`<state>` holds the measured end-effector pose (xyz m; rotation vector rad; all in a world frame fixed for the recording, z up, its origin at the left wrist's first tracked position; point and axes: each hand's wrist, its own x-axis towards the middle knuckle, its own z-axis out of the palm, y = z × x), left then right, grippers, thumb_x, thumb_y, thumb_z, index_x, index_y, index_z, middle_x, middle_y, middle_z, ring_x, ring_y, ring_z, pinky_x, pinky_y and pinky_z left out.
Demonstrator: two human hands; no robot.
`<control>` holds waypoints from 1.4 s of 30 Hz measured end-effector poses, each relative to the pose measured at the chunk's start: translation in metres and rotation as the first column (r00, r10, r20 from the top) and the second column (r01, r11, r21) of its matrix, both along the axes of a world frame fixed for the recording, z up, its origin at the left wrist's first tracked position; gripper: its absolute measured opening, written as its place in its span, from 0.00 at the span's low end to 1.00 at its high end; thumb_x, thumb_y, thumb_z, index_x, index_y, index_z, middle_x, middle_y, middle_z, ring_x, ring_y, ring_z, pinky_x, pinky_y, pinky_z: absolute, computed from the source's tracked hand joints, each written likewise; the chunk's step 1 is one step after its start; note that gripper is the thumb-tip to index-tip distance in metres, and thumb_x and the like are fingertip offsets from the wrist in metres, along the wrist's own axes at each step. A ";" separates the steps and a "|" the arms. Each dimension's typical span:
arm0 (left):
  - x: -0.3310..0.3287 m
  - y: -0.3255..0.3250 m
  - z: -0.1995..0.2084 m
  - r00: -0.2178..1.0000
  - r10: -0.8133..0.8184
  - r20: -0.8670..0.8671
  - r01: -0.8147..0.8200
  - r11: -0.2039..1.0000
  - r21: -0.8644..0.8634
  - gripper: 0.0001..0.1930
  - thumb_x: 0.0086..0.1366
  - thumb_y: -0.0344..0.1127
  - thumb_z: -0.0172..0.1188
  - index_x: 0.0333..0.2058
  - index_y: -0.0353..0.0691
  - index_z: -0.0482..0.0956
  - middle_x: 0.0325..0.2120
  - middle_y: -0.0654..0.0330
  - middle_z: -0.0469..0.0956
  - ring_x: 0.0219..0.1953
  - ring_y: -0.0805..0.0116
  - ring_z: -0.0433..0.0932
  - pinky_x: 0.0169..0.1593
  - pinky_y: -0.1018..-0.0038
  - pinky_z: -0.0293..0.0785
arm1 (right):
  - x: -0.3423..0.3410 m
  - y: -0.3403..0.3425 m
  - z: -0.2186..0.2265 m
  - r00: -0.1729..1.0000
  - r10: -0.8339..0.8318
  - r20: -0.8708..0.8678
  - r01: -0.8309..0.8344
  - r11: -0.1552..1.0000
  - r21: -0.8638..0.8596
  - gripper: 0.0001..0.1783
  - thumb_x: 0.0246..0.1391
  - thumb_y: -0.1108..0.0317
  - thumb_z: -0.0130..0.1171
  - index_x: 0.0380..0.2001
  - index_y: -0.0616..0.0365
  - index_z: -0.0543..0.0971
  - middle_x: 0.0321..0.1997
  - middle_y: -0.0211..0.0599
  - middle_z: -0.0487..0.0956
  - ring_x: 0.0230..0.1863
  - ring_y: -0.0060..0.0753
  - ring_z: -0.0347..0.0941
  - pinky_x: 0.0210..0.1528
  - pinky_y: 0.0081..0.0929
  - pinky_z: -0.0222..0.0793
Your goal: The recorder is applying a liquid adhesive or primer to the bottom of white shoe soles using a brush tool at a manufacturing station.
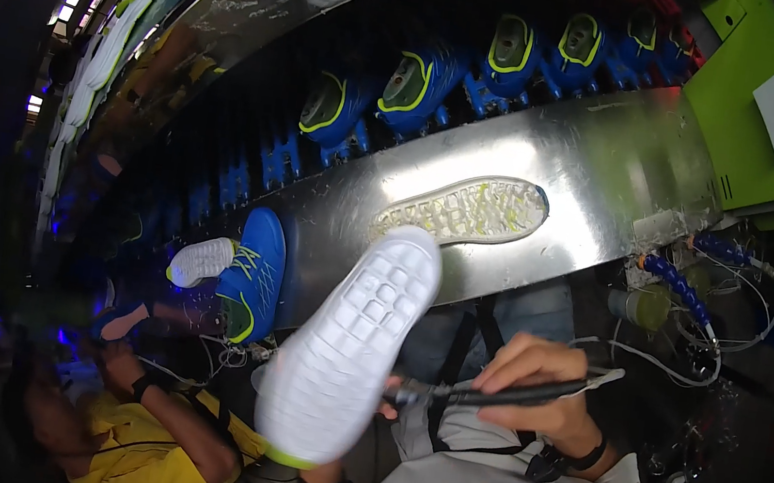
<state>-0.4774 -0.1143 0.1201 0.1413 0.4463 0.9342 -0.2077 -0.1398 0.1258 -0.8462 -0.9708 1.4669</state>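
The white shoe sole (347,358) is held tread-up in front of the person, tilted so its lower edge faces the tool. The left hand (321,482) supports it from beneath; the hand is almost fully hidden by the sole, so whether it is open or closed cannot be told. The right hand (539,384) is closed around a slim dark brush tool (494,392), held like a pen, tip touching or just beside the sole's edge.

A second sole (464,210) lies flat on the steel tabletop (612,164), well apart from the hands. Behind it, a row of blue shoe uppers (428,76) sits on a conveyor. Blue segmented hoses (679,285) and cables crowd the right side. A co-worker in yellow (150,445) handles a blue shoe (251,273) at left.
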 end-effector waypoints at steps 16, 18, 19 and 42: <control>0.059 -0.052 -0.023 0.941 0.184 -0.283 -0.179 0.983 0.043 0.44 0.62 0.54 0.44 0.72 0.39 0.44 0.68 0.45 0.56 0.67 0.43 0.60 0.67 0.44 0.56 | -0.026 0.041 0.010 0.700 -0.494 0.516 0.184 0.823 0.538 0.18 0.39 0.79 0.70 0.39 0.64 0.84 0.39 0.42 0.83 0.33 0.33 0.76 0.35 0.26 0.72; 0.061 -0.050 -0.025 0.828 0.313 -0.466 -0.213 0.943 0.256 0.42 0.62 0.50 0.46 0.71 0.34 0.47 0.67 0.44 0.57 0.67 0.48 0.61 0.70 0.60 0.53 | -0.034 0.023 0.009 0.667 -0.431 0.608 -0.034 0.798 0.602 0.22 0.39 0.78 0.67 0.44 0.68 0.83 0.42 0.47 0.82 0.32 0.34 0.76 0.34 0.27 0.73; 0.059 -0.047 -0.030 0.827 0.333 -0.452 -0.226 0.935 0.275 0.42 0.62 0.50 0.46 0.71 0.34 0.47 0.67 0.44 0.57 0.67 0.48 0.61 0.70 0.60 0.53 | -0.037 0.014 0.005 0.718 -0.368 0.591 -0.054 0.817 0.574 0.21 0.40 0.79 0.68 0.43 0.68 0.83 0.40 0.47 0.82 0.31 0.36 0.76 0.34 0.27 0.73; -0.008 0.073 -0.016 -0.612 0.675 -0.411 0.453 0.726 0.517 0.10 0.66 0.31 0.56 0.43 0.34 0.80 0.36 0.46 0.77 0.40 0.44 0.76 0.44 0.57 0.71 | -0.022 -0.004 -0.031 0.982 -0.166 -0.085 0.154 0.979 -0.137 0.15 0.67 0.67 0.52 0.51 0.67 0.73 0.28 0.53 0.80 0.18 0.28 0.71 0.23 0.21 0.68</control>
